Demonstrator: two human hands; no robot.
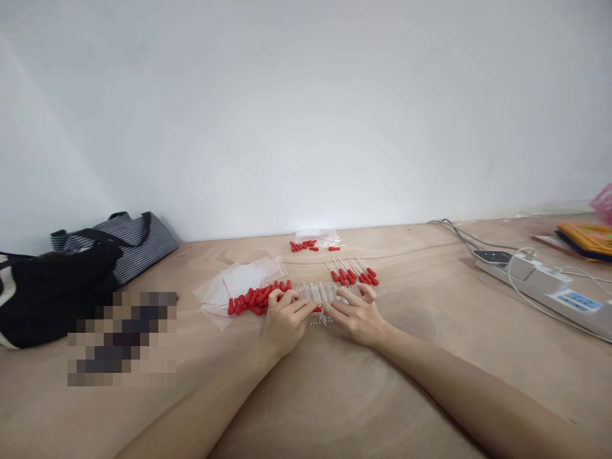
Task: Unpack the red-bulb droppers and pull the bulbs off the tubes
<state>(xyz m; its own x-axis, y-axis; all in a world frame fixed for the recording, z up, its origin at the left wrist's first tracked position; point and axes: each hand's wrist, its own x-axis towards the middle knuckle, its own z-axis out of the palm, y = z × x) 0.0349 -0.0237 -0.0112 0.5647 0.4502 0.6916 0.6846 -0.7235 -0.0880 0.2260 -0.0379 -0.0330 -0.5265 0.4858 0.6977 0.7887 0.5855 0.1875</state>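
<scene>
Between my two hands is a small red rubber bulb point(317, 309), mostly covered by fingers. My left hand point(288, 319) is closed with its fingertips on this bulb. My right hand point(356, 315) is pinched at the bulb's other side; what its fingertips hold is hidden. Under and behind the fingers lies a row of clear, thin glass dropper tubes point(321, 292). A heap of red rubber bulbs point(255, 298) sits just left of my left hand. Beyond my right hand lie several droppers with red bulbs on their ends point(351, 275), tubes pointing away.
Clear plastic bags point(239, 280) lie left of the heap. More red bulbs point(302, 245) and a plastic bag point(315, 236) are near the wall. A white power strip point(559, 293) with cables stands right. Striped point(131, 239) and black bags point(62, 280) stand left, near a blurred patch.
</scene>
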